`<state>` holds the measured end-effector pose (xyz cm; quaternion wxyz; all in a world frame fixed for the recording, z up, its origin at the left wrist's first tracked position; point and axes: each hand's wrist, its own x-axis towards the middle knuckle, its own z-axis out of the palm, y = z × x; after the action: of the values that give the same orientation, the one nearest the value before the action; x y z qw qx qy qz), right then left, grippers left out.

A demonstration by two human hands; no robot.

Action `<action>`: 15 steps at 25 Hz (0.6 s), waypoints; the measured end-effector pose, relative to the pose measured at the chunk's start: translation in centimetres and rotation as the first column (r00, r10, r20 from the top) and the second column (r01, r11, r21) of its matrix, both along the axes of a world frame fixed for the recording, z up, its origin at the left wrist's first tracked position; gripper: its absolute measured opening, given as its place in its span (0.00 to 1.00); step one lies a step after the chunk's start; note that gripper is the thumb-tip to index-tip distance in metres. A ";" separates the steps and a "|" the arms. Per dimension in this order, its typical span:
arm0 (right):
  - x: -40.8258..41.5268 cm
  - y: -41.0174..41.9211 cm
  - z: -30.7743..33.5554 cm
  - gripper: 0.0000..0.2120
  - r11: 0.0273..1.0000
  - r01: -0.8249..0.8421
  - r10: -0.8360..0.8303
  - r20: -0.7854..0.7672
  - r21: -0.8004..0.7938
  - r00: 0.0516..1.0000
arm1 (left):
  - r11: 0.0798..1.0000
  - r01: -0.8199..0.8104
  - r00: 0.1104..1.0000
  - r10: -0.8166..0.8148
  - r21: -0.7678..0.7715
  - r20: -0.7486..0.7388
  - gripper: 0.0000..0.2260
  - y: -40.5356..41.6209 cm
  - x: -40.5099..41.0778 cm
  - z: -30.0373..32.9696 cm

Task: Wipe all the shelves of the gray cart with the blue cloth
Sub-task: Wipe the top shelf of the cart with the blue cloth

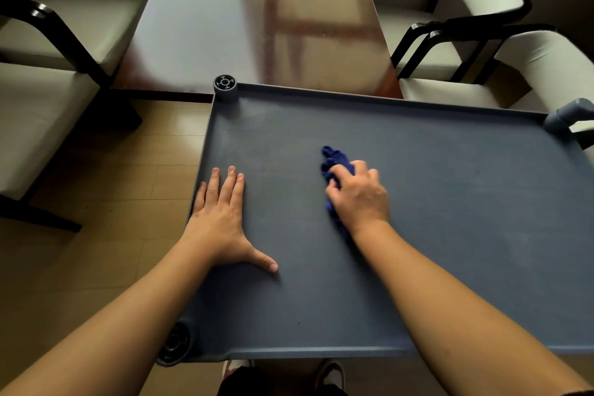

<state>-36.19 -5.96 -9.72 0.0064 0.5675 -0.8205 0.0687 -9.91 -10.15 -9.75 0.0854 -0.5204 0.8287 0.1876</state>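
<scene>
The gray cart's top shelf (450, 202) fills the middle and right of the head view, a flat tray with a low rim. My right hand (360, 194) presses a crumpled blue cloth (332, 159) onto the shelf near its centre; part of the cloth shows past my fingers and part is hidden under my palm and wrist. My left hand (225, 219) lies flat on the shelf by its left rim, fingers spread, holding nothing. The lower shelves are hidden beneath the top one.
A long glossy table (250, 16) butts against the cart's far edge. Cream chairs with black frames stand at the left (48, 42) and right (482, 10). Round post sockets (225, 83) mark the cart's corners. My shoes (331, 376) show below the near rim on the wooden floor.
</scene>
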 end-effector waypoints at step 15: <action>-11.7 7.2 2.0 0.12 0.893 0.435 -0.375 0.338 -0.120 0.863 | 1.000 -0.001 1.000 0.001 0.018 0.007 0.84 0.1 -0.2 0.8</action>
<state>-47.87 1.29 -7.68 -0.0518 0.3608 -0.9019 0.2316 -10.07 -10.07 -8.91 0.0929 -0.5207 0.8264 0.1934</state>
